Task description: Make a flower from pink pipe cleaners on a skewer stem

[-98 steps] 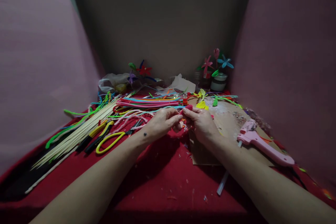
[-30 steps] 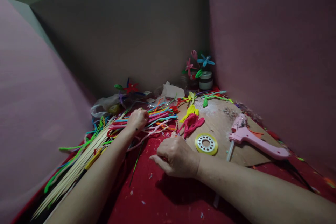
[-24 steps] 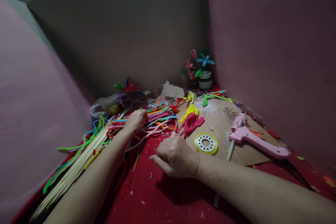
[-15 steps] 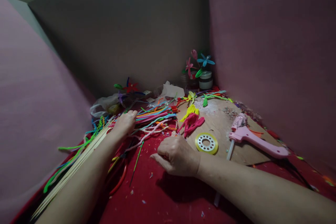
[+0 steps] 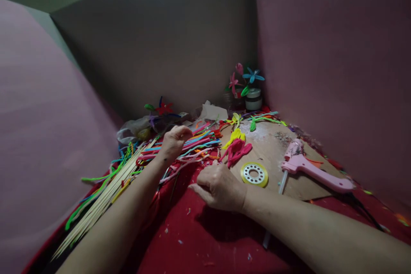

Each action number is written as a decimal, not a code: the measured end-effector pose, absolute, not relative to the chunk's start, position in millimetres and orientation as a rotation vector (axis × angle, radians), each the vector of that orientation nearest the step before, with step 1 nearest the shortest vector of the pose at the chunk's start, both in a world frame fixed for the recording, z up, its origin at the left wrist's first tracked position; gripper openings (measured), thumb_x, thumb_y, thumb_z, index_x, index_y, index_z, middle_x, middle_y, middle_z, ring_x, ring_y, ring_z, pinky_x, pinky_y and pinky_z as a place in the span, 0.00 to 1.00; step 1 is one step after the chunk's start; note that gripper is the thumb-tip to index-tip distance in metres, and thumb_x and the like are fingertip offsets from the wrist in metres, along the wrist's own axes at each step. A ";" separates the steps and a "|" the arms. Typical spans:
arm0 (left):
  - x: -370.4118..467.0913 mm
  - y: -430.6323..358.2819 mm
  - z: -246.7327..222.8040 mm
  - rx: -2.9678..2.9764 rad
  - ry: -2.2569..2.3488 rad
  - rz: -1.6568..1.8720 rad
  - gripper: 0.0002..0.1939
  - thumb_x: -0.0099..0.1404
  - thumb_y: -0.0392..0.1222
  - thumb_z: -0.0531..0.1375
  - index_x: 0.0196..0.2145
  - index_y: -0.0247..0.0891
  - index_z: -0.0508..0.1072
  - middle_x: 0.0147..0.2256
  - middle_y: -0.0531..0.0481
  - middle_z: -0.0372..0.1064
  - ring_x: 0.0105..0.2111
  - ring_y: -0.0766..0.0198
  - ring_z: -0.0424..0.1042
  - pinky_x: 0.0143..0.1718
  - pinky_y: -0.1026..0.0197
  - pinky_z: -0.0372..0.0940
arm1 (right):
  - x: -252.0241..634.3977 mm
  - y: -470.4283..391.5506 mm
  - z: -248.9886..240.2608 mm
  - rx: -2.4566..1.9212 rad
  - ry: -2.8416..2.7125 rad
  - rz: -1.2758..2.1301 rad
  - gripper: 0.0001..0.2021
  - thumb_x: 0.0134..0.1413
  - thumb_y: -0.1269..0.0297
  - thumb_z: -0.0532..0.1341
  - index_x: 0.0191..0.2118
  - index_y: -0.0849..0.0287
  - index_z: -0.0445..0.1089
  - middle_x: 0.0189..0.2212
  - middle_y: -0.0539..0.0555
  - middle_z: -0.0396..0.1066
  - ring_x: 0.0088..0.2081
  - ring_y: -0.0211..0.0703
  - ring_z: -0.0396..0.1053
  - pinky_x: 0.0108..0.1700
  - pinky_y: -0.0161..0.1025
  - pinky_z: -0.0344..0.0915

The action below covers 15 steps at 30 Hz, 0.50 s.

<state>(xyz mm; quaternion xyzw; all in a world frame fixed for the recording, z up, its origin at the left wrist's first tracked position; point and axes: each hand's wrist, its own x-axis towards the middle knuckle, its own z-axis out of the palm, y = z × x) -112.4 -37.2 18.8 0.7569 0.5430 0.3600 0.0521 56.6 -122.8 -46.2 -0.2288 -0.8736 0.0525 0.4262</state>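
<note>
My left hand [image 5: 175, 140] reaches over a pile of coloured pipe cleaners [image 5: 201, 142], its fingers pinched together at the pile's far side; what they grip is too small to make out. My right hand [image 5: 218, 186] is curled closed above the red cloth [image 5: 180, 231], and its fingers hide whatever may be inside. Beyond it, a pink pipe-cleaner piece [image 5: 236, 152] and a yellow one [image 5: 235, 137] lie on the edge of a brown board [image 5: 266, 150]. A yellow tape roll [image 5: 254, 174] rests right of my right hand.
A pink glue gun [image 5: 308, 169] with a clear stick lies on the board's right. Thin wooden sticks [image 5: 109, 199] run along the left beside green pipe cleaners [image 5: 81, 209]. Pipe-cleaner flowers [image 5: 253, 75], a lidded jar [image 5: 253, 99] and a plastic bag [image 5: 133, 129] stand near the walls.
My left hand has moved right and farther away over the pipe cleaners. My right hand stays closed in nearly the same place. The view has shifted slightly.
</note>
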 end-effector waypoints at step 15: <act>-48.8 -103.6 53.4 1.519 1.272 1.014 0.11 0.45 0.42 0.65 0.22 0.33 0.67 0.17 0.57 0.59 0.15 0.74 0.57 0.17 0.68 0.52 | 53.7 -112.5 -34.3 -0.569 -1.338 1.543 0.03 0.41 0.67 0.59 0.25 0.61 0.67 0.16 0.45 0.63 0.15 0.31 0.55 0.19 0.31 0.54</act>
